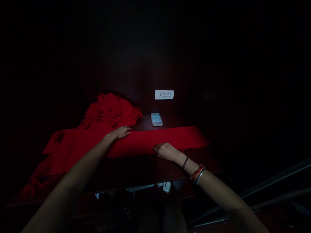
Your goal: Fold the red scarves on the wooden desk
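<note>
Red cloth, right hand at near edge

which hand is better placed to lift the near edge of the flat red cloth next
Probably the right hand: its fingers are already at the near edge of the red cloth, while the left hand lies by the far edge.
</note>
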Demonstrator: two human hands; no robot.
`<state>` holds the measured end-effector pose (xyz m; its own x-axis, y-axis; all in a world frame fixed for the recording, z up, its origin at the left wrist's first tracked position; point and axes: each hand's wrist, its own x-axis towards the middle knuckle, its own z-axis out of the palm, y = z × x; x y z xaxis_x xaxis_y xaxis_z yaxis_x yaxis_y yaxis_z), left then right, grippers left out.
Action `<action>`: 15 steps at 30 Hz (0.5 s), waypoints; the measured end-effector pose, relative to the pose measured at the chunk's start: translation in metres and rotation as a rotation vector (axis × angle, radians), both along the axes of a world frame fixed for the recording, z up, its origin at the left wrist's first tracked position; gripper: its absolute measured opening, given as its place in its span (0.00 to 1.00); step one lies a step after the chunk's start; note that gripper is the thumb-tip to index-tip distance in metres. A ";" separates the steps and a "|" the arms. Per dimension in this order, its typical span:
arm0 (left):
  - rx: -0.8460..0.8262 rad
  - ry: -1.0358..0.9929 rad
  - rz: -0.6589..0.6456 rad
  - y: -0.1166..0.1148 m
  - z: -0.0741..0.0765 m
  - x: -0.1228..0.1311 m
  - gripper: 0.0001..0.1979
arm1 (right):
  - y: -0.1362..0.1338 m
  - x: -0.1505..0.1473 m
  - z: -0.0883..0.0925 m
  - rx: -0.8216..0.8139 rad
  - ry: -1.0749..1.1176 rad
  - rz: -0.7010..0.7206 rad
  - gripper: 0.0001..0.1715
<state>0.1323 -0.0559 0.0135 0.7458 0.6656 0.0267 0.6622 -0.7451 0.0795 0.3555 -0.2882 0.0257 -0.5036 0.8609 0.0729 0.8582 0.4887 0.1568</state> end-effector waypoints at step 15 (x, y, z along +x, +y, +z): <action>-0.026 0.050 0.049 -0.002 0.024 -0.021 0.13 | 0.024 -0.054 -0.012 0.159 -0.056 0.049 0.10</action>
<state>0.1116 -0.0576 0.0378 0.7121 0.7015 -0.0272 0.7016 -0.7097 0.0643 0.3013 -0.2642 0.0134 -0.5517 0.8150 0.1770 0.8217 0.4948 0.2828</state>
